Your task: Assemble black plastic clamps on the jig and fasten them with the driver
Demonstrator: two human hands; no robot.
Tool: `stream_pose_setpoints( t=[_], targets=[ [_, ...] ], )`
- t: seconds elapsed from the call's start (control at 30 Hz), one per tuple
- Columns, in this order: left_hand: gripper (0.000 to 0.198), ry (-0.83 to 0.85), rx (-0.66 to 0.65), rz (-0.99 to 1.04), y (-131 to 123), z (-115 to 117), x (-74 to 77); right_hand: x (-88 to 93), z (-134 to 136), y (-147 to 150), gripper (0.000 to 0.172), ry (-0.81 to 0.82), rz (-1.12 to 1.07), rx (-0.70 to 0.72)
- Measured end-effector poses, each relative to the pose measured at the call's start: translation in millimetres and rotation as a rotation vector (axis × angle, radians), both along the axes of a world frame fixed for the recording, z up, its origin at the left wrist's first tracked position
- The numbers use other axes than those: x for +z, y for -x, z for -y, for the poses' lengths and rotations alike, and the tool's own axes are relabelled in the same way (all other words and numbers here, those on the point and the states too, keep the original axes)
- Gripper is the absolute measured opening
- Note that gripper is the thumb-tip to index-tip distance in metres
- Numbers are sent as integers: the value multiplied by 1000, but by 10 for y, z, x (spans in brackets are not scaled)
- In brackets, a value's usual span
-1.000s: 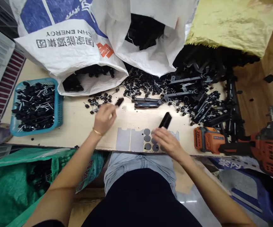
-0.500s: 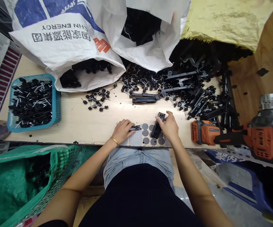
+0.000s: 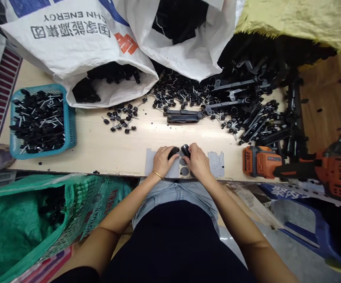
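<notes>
My left hand (image 3: 163,161) is closed around a black plastic part (image 3: 174,152), its rounded end showing past the thumb. Close beside it, my right hand (image 3: 199,162) grips another black plastic part (image 3: 185,149), tilted toward the left one with a small gap between. Fingers cover most of both pieces, so their full shape is hidden. Beneath the hands lies a grey sheet (image 3: 216,164) with dark round spots (image 3: 184,171), at the table's near edge. Beyond the hands, long black folding brackets (image 3: 185,116) rest on the wooden table (image 3: 123,153).
A blue basket (image 3: 71,129) of black-headed screws stands left. White sacks (image 3: 105,94) and a yellow sack (image 3: 294,19) hold black parts at the back. Loose screws (image 3: 120,118) lie mid-table. An orange power tool (image 3: 261,162) sits right; a green sack (image 3: 8,224) is below left.
Both hands have come together over the grey sheet. The right hand has moved left with its black part and tipped it end-up; the left has shifted slightly right. The camera view has shifted a little.
</notes>
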State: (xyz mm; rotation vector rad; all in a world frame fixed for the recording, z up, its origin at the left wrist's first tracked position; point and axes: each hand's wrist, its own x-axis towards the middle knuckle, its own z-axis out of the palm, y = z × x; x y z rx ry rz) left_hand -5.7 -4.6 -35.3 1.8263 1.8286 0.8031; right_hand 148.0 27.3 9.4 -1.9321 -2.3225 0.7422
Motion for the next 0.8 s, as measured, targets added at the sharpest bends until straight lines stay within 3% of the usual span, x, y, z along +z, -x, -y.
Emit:
stream_pose_setpoints(
  t=[0.1, 0.3, 0.63, 0.8],
  targets=[
    [30, -43, -9, -100, -104, 17, -50, -117, 139, 33, 37, -105, -117, -32],
    [34, -69, 9, -190, -208, 19, -126, -264, 121, -52, 34, -160, -276, 22],
    [37, -250, -59, -74, -133, -33, -210, -284, 104, -33, 38, -194, -263, 49],
    [32, -271, -13, 25, -138, -26, -197, -282, 91, -43, 37, -178, -285, 52]
  ],
)
